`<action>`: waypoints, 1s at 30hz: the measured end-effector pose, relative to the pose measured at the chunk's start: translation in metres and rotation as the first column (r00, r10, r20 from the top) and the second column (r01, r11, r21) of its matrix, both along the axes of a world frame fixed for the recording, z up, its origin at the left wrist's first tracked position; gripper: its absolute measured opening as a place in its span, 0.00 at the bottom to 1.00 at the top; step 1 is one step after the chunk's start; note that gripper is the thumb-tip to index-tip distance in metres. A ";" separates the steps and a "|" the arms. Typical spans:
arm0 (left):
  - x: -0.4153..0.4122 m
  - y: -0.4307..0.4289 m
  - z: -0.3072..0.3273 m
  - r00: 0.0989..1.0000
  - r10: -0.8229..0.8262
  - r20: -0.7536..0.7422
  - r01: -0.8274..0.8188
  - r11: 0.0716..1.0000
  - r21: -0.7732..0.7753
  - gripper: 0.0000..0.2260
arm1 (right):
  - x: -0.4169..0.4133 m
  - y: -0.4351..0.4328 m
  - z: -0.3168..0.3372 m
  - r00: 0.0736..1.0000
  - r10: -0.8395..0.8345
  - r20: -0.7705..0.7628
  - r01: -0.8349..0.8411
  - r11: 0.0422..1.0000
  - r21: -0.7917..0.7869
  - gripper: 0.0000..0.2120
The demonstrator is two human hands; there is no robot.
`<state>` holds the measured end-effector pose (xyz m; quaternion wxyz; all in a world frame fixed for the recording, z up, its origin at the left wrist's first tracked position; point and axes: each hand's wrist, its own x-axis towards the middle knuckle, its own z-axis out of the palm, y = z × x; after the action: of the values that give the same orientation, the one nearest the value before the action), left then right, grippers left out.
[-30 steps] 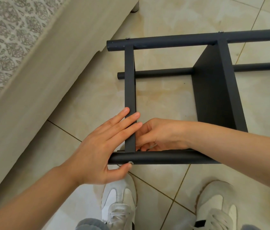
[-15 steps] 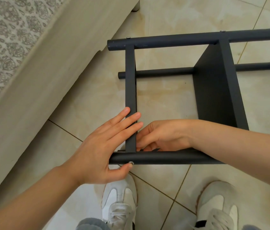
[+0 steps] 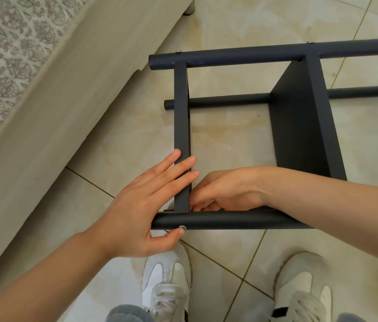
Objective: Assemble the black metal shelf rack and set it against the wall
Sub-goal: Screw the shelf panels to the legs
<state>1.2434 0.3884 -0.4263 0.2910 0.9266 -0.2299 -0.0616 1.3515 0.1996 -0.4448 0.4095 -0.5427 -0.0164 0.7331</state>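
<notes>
Stillness at the near corner, fastening not finished

Closest to the person, a pair of white shoes (image 3: 167, 280) stands on the tile floor (image 3: 229, 140), toes just short of the rack (image 3: 320, 117), which lies on its side in front of them. Over the last second almost nothing has shifted. The left hand (image 3: 141, 205) stays spread flat, straight fingers laid across the end crossbar (image 3: 181, 112), thumb tip pressed against the silver screw head (image 3: 182, 227) on the near tube (image 3: 229, 220). It grips nothing; it only pins the joint. The right hand (image 3: 225, 189) has crept a touch deeper into the inside corner where crossbar meets tube, fingers curled down behind the tube. Their tips are hidden, so I cannot tell whether they pinch a nut or anything at all. My read is that this screw is being caught from the inside and is not yet tight, so the rack is some way from standing.

Beyond the hands the shelf panel (image 3: 294, 135) stands on edge between the tubes. Then comes the lower tube (image 3: 225, 99), then the far tube (image 3: 241, 55). To the left the bed base (image 3: 55, 101) runs diagonally, near the rack's end but apart from it, which looks tight for swinging the frame upright. More room seems to lie on the tiles beyond. No wall shows.
</notes>
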 end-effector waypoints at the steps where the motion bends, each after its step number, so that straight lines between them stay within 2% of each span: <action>1: 0.000 0.000 0.000 1.000 0.000 -0.001 0.000 1.000 -0.002 0.36 | -0.001 0.001 0.000 1.000 -0.004 0.010 0.004 1.000 0.003 0.14; 4: 0.001 -0.001 0.000 1.000 -0.001 -0.001 0.001 1.000 -0.002 0.36 | -0.001 0.002 0.000 0.999 -0.044 0.016 0.043 0.999 0.010 0.16; 8: 0.000 0.000 0.001 1.000 0.002 0.001 -0.002 1.000 -0.005 0.36 | 0.004 -0.002 0.004 1.000 -0.012 -0.016 0.012 1.000 0.025 0.09; 12: 0.000 0.000 0.000 1.000 0.003 0.004 -0.003 1.000 -0.006 0.36 | 0.000 0.004 0.004 0.998 0.030 0.050 -0.029 0.999 -0.019 0.14; 17: 0.000 0.000 0.000 1.000 0.007 0.005 -0.007 1.000 -0.010 0.36 | 0.006 0.001 0.005 1.000 0.003 -0.006 -0.003 1.000 0.008 0.10; 23: 0.000 0.000 0.000 1.000 0.006 0.006 -0.006 1.000 -0.005 0.36 | 0.000 0.005 0.001 0.999 0.019 0.047 -0.019 1.000 -0.010 0.14; 27: 0.000 -0.001 0.000 1.000 0.007 -0.001 -0.007 1.000 -0.006 0.36 | 0.006 0.002 0.002 1.000 0.016 0.003 -0.016 1.000 0.006 0.12; 30: -0.001 0.000 -0.001 1.000 0.011 0.005 -0.011 1.000 -0.004 0.36 | 0.004 0.006 0.003 0.997 0.057 0.053 -0.055 0.998 -0.029 0.11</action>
<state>1.2423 0.3882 -0.4268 0.2926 0.9275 -0.2255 -0.0573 1.3555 0.2052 -0.4421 0.3807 -0.5671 -0.0324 0.7297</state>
